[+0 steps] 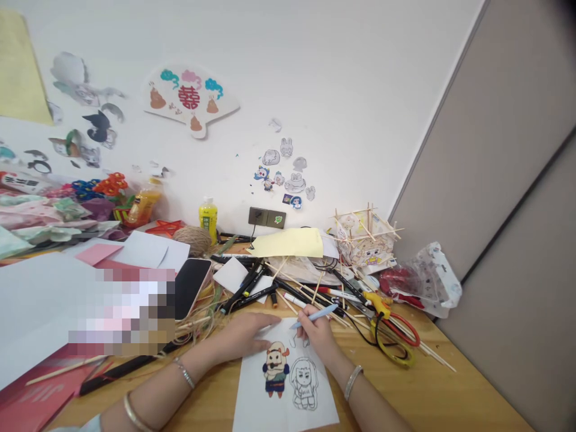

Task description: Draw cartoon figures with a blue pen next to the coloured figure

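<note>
A white sheet [252, 396] with two cartoon figures lies on the wooden table [432, 396] in front of me. The left figure [275, 367] is coloured in; the right one [304, 384] is only outlined. My left hand [243, 336] rests flat on the sheet's upper left corner, fingers stretched out. My right hand [317, 329] is closed round a light blue pen [315, 314], its tip near the top of the sheet above the outlined figure. Both wrists wear bracelets.
Black markers [245, 288], thin wooden sticks [315, 288] and red-and-yellow scissors [396, 333] lie scattered behind the sheet. A phone [191, 285], a ball of twine [193, 240] and paper sheets [40, 300] sit to the left. A stick lantern frame [366, 237] stands by the wall.
</note>
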A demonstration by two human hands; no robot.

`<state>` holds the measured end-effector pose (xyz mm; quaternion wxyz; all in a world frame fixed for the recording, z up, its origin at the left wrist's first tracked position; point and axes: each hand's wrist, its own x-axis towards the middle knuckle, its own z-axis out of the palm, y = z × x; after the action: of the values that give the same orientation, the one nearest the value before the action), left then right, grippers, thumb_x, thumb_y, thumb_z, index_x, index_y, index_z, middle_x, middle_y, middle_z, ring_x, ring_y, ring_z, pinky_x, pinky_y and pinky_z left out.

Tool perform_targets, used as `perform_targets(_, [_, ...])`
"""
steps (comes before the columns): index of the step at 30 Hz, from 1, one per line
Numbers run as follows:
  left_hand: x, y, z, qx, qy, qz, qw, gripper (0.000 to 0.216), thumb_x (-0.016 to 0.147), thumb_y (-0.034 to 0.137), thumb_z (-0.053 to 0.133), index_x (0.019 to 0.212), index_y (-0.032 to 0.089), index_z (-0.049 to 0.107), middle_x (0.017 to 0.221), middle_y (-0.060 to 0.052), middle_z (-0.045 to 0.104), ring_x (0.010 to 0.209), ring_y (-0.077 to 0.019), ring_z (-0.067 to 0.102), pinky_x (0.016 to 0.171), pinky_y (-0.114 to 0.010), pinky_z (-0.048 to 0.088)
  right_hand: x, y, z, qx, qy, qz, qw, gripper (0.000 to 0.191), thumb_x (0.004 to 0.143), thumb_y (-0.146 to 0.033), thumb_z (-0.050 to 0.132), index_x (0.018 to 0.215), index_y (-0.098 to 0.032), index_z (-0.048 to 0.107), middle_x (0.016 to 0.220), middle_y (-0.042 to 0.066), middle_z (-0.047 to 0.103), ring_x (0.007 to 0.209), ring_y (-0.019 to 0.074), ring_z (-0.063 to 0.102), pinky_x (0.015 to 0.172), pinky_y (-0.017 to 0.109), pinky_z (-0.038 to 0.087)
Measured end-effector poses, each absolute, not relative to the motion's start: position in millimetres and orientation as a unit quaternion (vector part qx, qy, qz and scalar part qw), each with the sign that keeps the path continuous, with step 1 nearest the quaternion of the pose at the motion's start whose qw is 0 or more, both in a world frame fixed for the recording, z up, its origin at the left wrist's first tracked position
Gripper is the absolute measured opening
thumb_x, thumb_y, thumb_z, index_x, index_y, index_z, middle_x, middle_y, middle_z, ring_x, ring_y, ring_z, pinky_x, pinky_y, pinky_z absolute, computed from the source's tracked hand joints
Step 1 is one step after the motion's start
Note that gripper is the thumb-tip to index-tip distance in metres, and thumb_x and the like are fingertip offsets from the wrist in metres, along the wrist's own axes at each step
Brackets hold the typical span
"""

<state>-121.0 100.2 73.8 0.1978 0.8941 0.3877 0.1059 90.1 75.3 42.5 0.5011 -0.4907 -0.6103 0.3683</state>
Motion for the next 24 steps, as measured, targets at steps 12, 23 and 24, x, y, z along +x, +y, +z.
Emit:
perform_targets(12, [-120.4,99.0,77.3,0.895,0.389,0.094,0.196,0.055,0.075,0.033,0.060,0.128,0.026,0.052,0.129,-0.005,0.057,0.116,-0.0266,0.053,0.097,-0.035,0.039,91.7,74.2,38.4,-0.474,-0.643,0.377,0.469,0.028,0.085,-0.031,0.046,0.059,-0.020,0.042,0.047,-0.005,0.048,0.047,0.0106,0.047,0.050,0.022,0.036])
perform_targets(23, [-119.4,99.0,80.4,0.896,0.390,0.081,0.196,0.055,0.075,0.032,0.059,0.129,0.024,0.051,0.130,-0.007,0.056,0.116,-0.0276,0.052,0.097,-0.037,0.040,93.4,76.7,32.1,-0.487,-0.666,0.351,0.442,0.027,0.084,-0.027,0.048,0.059,-0.020,0.042,0.048,-0.005,0.050,0.048,0.0109,0.047,0.052,0.022,0.036])
perform_targets(24, [-119.4,99.1,80.1,0.897,0.389,0.085,0.194,0.055,0.074,0.032,0.059,0.129,0.024,0.052,0.130,-0.007,0.056,0.116,-0.0277,0.052,0.098,-0.037,0.040,93.5,76.8,31.9,-0.486,-0.668,0.350,0.442,0.027,0.084,-0.027,0.048,0.058,-0.020,0.042,0.048,-0.005,0.050,0.048,0.0111,0.048,0.053,0.022,0.037])
